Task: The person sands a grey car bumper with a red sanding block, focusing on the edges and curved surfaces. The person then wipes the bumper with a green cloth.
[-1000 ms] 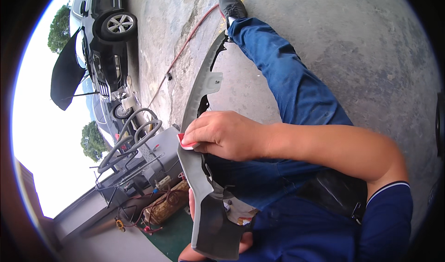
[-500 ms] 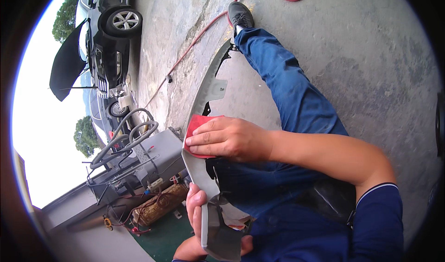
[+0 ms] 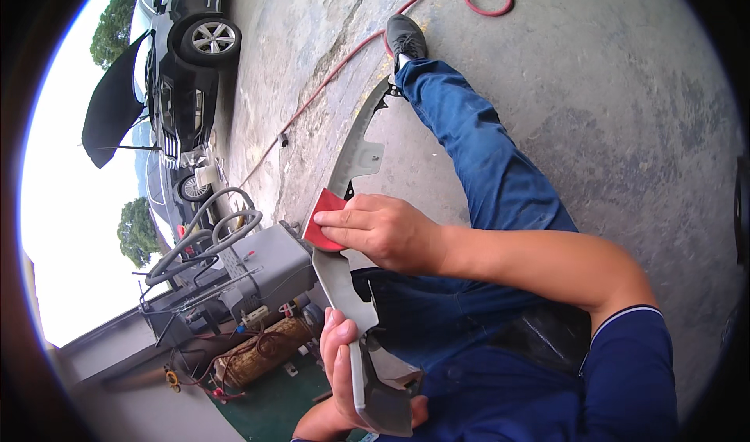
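A long, curved grey car trim strip (image 3: 337, 282) runs from near my shoe down to my lap, with tabs and dark brackets on its inner side. Around its near end wraps my left hand (image 3: 341, 364), fingers on the outer edge and thumb showing on the other side. My right hand (image 3: 391, 232) presses a red abrasive sheet (image 3: 325, 218) onto the strip's middle. The sheet bends over the outer edge, and its pale underside shows along one side. Part of the strip is hidden beneath the sheet and fingers.
My leg in blue trousers (image 3: 500, 153) stretches beside the strip over the concrete floor (image 3: 625, 106). A red hose (image 3: 336, 71) snakes across the floor. To the left stand a grey machine (image 3: 273, 262) with thick cables, a rusty cylinder (image 3: 262, 354) and a black car (image 3: 183, 90), its hood raised.
The strip's near end has shifted slightly right and down with my left hand. My right hand still holds the red sheet against the strip, its fingers now more bunched.
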A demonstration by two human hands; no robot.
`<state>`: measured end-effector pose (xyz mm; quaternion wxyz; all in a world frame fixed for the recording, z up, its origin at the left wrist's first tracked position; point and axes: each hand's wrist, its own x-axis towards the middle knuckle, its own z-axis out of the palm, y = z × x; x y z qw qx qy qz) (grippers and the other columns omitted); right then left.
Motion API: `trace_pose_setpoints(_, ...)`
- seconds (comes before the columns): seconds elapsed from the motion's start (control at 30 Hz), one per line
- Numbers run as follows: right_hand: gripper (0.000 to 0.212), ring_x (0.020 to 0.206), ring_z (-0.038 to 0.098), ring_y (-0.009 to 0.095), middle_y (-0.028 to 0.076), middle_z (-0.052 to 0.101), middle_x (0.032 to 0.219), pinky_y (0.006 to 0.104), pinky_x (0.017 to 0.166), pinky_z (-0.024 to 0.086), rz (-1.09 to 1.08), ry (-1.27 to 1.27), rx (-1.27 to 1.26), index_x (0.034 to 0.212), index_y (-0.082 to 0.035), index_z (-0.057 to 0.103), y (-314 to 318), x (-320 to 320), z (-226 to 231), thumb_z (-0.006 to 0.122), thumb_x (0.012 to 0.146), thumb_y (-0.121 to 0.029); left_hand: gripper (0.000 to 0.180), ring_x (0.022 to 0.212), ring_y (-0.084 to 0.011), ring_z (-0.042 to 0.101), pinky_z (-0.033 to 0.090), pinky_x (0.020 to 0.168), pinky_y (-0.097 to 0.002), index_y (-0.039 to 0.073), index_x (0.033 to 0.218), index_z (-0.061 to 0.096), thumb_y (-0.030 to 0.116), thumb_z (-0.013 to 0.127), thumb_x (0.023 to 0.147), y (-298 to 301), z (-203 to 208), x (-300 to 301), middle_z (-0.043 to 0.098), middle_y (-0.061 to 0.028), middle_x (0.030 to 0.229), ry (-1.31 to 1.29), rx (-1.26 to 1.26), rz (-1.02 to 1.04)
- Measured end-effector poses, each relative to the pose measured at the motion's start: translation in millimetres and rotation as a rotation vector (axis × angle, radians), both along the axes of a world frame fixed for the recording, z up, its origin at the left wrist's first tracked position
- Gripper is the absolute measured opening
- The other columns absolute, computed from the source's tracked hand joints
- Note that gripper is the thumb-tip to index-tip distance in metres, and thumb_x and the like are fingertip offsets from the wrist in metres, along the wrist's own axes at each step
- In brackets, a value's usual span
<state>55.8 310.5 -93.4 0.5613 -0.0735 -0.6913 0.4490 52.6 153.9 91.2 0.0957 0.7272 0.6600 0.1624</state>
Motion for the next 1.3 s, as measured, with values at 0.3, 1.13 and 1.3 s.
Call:
trace_pose_setpoints(0.3, 0.030, 0.097, 0.067, 0.025, 0.011, 0.071, 0.126, 0.0367, 0.090, 0.056, -0.039, -0.020, 0.045, 0.113, -0.001, 0.073, 9.4, -13.8, -10.1, 0.065, 0.085, -0.005, 0.102, 0.135, -0.0531, 0.046, 0.033, 0.115, -0.0653, -0.017, 0.150, 0.027, 0.049, 0.072, 0.085, 6.6, 7.8, 0.2, 0.044, -0.0384, 0.142, 0.010, -0.031, 0.012)
trace_pose_setpoints(1.13, 0.031, 0.095, 0.068, 0.022, 0.009, 0.070, 0.128, 0.0352, 0.088, 0.058, -0.081, 0.072, 0.180, 0.113, -0.003, 0.074, 2.3, 4.3, 1.9, 0.066, 0.084, -0.009, 0.106, 0.135, -0.0533, 0.045, 0.034, 0.114, -0.0641, -0.018, 0.150, 0.026, 0.052, 0.072, 0.084, 10.0, 9.2, 0.9, 0.043, -0.0381, 0.143, 0.013, -0.066, 0.025)
trace_pose_setpoints(1.3, 0.030, 0.100, 0.068, 0.023, 0.008, 0.070, 0.127, 0.0364, 0.089, 0.057, -0.116, -0.032, 0.148, 0.113, -0.004, 0.074, 12.5, -24.1, -23.3, 0.066, 0.085, -0.009, 0.104, 0.136, -0.0527, 0.045, 0.033, 0.115, -0.0646, -0.018, 0.150, 0.026, 0.049, 0.072, 0.085, 11.2, 12.1, -0.1, 0.042, -0.0384, 0.144, 0.012, -0.076, 0.025)
